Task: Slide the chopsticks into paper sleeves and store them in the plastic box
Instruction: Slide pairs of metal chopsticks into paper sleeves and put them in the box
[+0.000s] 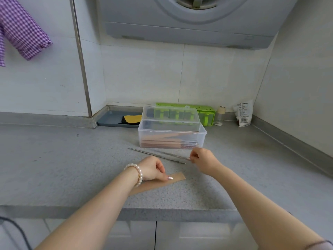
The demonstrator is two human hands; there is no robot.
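Left hand [153, 168] pinning paper sleeve [177, 177], right hand [203, 158] seemingly pinching chopsticks [158, 155]

My grey speckled countertop [54, 168] has a brown paper sleeve [177, 177] lying flat down near 6 o'clock, and two metal chopsticks [144, 152] just past it toward 12. Further toward 12 is the clear plastic box [171, 135], lid up, with sleeved chopsticks inside. Along the back edge: a grey tray [111, 120] at 11, a green organizer [207, 112] at 12, and a little bottle [220, 115] plus a white packet [243, 112] at 1.
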